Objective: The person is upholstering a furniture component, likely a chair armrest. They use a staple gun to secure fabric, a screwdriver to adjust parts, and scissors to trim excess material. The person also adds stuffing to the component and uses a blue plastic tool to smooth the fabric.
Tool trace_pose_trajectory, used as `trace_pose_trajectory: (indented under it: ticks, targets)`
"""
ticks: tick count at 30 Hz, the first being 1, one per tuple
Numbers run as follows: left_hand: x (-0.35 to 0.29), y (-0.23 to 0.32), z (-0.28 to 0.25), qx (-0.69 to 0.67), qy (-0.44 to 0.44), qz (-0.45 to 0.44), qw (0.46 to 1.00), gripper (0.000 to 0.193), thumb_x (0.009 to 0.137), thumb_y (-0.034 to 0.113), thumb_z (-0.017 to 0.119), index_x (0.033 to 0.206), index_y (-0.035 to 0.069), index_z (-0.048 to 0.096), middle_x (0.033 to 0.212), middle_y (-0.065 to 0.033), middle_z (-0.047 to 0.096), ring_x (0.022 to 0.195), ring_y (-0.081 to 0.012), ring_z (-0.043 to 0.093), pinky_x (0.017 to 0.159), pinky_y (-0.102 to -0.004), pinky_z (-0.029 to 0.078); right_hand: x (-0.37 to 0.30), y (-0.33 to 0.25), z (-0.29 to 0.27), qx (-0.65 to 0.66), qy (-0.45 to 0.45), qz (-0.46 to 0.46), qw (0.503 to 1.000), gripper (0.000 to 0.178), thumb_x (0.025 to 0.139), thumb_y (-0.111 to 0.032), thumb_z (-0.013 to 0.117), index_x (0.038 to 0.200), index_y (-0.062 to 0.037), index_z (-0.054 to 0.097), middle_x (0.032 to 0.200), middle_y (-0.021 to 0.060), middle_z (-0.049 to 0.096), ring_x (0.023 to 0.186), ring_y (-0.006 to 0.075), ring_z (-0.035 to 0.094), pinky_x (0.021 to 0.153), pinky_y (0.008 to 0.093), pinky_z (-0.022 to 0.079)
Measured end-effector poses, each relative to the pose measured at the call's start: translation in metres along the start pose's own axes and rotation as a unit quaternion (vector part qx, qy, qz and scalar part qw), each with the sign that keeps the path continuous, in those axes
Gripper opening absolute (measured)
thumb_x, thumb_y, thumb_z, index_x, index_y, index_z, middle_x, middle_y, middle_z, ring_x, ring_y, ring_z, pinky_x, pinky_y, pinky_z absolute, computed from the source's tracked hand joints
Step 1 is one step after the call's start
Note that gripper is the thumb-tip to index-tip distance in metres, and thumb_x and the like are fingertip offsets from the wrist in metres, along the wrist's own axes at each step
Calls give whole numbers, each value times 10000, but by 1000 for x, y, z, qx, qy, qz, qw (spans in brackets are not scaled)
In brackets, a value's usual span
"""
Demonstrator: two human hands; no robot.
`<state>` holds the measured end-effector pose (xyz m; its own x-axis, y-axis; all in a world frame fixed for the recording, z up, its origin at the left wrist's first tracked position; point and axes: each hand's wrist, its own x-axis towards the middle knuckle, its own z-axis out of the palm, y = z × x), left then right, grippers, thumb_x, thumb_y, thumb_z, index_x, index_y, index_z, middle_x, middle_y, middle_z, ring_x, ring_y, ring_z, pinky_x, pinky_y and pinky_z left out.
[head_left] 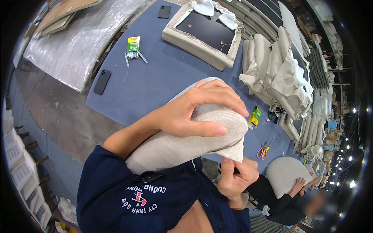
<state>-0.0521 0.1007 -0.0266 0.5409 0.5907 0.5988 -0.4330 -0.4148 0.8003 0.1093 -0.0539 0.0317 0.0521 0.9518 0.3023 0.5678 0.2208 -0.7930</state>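
A beige fabric-covered cushion (167,149) is held up against my chest, tilted across the front of my navy shirt. My left hand (202,108) is wrapped over its rounded end, thumb on the near face and fingers over the far side. Below that end, a loose flap of the cover (233,151) hangs out, its edge folded to a point. My right hand (239,176) pinches the tip of this flap between thumb and fingers. The cushion's underside is hidden from view.
On the blue-covered table (143,85) lie two black phones (102,82), a green staple box (133,46), a second box (255,116) and scissors (263,150). An upholstered seat (202,35) and stacked covers (278,73) stand beyond. At right, a co-worker handles another cushion (287,174).
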Motion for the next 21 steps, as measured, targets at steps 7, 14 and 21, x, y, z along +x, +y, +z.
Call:
trace_pose_trajectory:
  ticks: [7,14,21]
  targets:
    - [8,9,0,-26,-18,-52,998,347,837,270,683,1105,72,782,1144,-76,736,1200,-258,587,1124,-448,306,1,1,-11,-11,-39,-29,999,32,830,61,697,819,70,726,519,62,506,410,181,463,452,305,352]
    - [4,5,6,-16,-3,-34,999,345,827,239,674,1102,62,785,1123,-90,736,1176,-260,595,1115,-454,319,-6,1,0,16,18,6,1000,26,826,57,697,815,55,720,517,78,488,404,194,468,450,317,358]
    - [7,7,3,-31,-14,-40,999,355,823,221,660,1106,44,780,1128,-101,735,1179,-272,595,1111,-463,329,3,2,-9,7,-42,-15,999,39,791,70,703,816,51,726,513,79,497,404,191,479,448,316,360]
